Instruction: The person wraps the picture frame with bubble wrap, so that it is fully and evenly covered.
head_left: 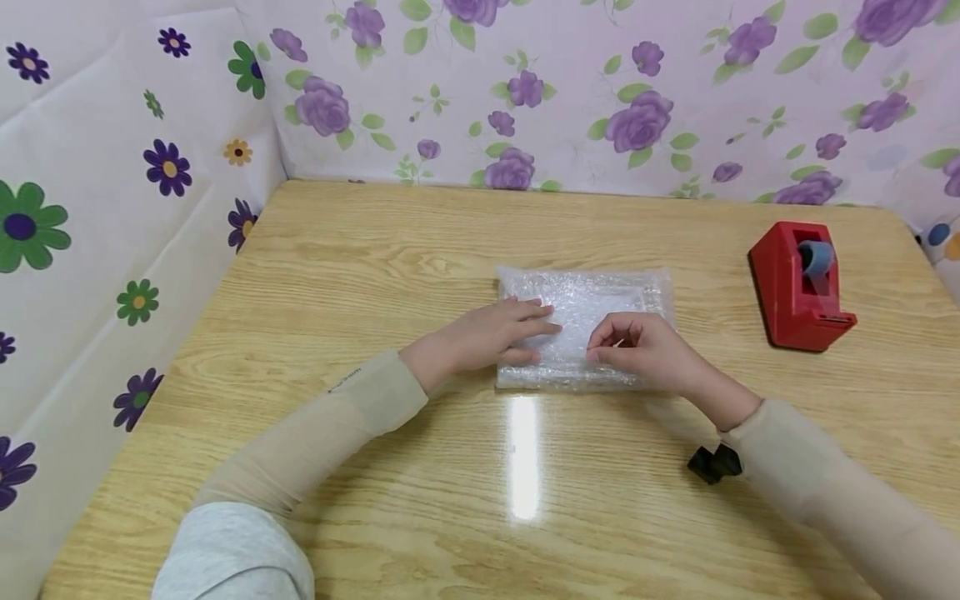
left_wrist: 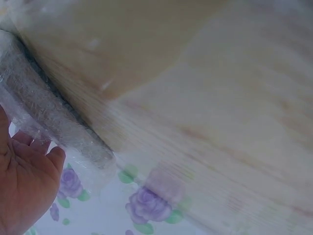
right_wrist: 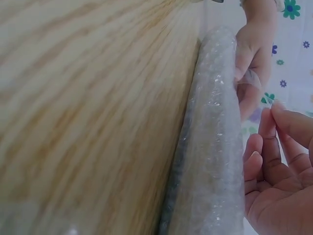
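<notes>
A flat package in clear bubble wrap (head_left: 577,292) lies on the wooden table in the head view. My left hand (head_left: 495,335) rests on its left part, fingers spread and fairly straight. Over the right part is my right hand (head_left: 648,354), thumb and forefinger pinched together. Between those fingertips the right wrist view shows a tiny clear bit, and a clear strip of tape (right_wrist: 252,77) glints by the left hand's thumb. What lies inside the wrap is hard to make out. The left wrist view catches the left hand (left_wrist: 29,181) at the package's edge.
A red tape dispenser (head_left: 795,287) with a roll of tape stands at the right of the table (head_left: 360,250). A small black object (head_left: 714,463) shows beside the right wrist. Flower-patterned cloth (head_left: 570,108) hangs behind and on the left.
</notes>
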Tool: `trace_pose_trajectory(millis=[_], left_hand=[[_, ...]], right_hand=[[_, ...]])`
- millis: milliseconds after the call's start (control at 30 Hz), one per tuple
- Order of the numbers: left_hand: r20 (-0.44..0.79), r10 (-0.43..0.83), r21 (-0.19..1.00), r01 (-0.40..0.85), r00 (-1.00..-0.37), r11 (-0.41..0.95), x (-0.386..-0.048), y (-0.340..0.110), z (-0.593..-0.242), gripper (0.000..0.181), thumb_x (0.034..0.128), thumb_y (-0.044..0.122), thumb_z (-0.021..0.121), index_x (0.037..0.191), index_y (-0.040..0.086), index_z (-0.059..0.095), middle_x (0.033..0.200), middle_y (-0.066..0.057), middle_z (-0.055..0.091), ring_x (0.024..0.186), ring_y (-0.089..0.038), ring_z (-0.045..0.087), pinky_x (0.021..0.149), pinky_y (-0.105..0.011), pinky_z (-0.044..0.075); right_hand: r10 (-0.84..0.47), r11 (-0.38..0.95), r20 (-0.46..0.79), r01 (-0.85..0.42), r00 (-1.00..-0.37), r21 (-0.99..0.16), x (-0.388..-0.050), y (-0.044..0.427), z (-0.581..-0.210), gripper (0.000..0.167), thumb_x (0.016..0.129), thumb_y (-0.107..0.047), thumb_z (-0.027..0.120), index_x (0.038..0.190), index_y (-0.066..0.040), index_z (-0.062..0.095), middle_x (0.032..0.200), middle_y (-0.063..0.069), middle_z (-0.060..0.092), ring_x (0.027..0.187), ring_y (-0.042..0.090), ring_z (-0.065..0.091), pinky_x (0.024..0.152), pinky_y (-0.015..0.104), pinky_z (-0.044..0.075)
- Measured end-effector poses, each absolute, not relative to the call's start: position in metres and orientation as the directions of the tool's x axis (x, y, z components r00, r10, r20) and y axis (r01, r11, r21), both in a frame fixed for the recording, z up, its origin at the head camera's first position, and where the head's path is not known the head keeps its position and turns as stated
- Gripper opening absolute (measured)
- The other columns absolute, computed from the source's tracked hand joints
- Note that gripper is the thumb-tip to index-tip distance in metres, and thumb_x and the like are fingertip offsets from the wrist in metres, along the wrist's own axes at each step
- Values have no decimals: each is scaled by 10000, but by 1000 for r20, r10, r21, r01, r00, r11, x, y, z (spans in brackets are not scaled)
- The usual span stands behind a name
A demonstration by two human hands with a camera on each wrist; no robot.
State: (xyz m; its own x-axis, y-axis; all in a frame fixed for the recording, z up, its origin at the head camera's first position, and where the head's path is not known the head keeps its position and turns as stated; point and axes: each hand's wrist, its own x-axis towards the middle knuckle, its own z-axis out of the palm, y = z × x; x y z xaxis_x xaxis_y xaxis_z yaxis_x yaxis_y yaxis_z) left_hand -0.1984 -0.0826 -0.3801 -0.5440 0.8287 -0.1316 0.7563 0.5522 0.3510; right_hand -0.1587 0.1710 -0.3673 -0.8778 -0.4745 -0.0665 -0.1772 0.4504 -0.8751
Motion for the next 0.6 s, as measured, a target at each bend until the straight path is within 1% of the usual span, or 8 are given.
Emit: trace_pose_trajectory(millis=[133,267,400,600], left_hand=[[-125,829,361,754,-545,550,-198,-83,-380,534,984,374,490,1455,143,390,1553,-84,277,1456,-244,187,1211,-361,95],[-133,824,363,746,-551,558,-198,-82,-380,566,982,383,487,1472,132,355,1558,-76,268,1458,-237,179,1211,-354,87],[-144,820,356,744,-555,566,-198,-82,-379,571,984,389,482,1479,140,344,1562,-64,259,1461,-226,170,1212,-348,83],[-138,823,359,747,-550,560,-198,-82,-378,563,982,372,494,1473,133,354,1557,-71,270,1457,-232,184,1211,-361,98]], right_hand=[[-453,466,-68,-171,-889,-868,-162,171,-367,63,879,-73,665,866,-11,665,795,76,635,660,77,524,558,208,447],[-438,481,-63,-175,-897,-859,-166,170,-369,68,878,-83,671,869,-16,670,796,62,640,692,85,551,600,213,477],[-426,493,-63,-173,-902,-853,-169,169,-371,69,881,-104,673,870,-36,679,806,53,658,708,104,570,611,218,486],[-416,501,-47,-185,-908,-845,-171,167,-371,91,885,-117,671,871,-29,684,801,51,656,683,115,551,575,221,467]])
